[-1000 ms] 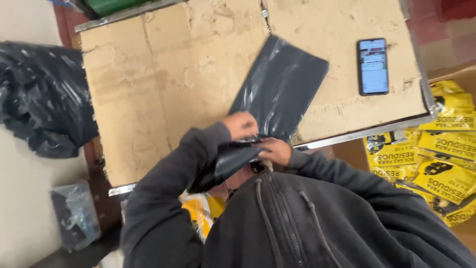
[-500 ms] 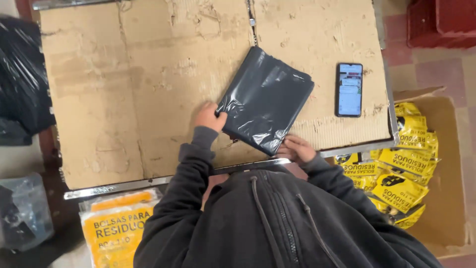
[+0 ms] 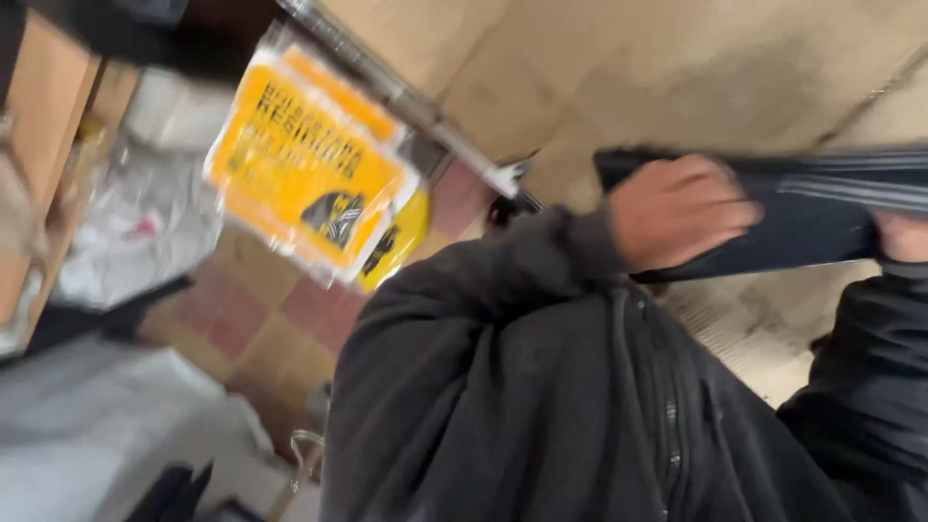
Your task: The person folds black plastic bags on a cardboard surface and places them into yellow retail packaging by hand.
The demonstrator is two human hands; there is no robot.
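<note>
My left hand [image 3: 677,211] is closed on the left end of a stack of folded black plastic bags [image 3: 802,208], held up off the cardboard-covered table [image 3: 677,68]. My right hand [image 3: 904,237] shows only at the right edge, gripping the stack's other end. My dark jacket fills the lower middle of the blurred view.
A yellow printed packet [image 3: 304,164] lies on the tiled floor [image 3: 261,319] to the left, beside the table's metal edge [image 3: 416,106]. Clear plastic wrapping [image 3: 145,213] and a wooden shelf [image 3: 43,126] are at the far left. A pale sheet [image 3: 87,435] is at bottom left.
The bag stack was lying flat on the table under my hands; now both hands hold it up. The view has swung left and tilted, and the phone is out of view.
</note>
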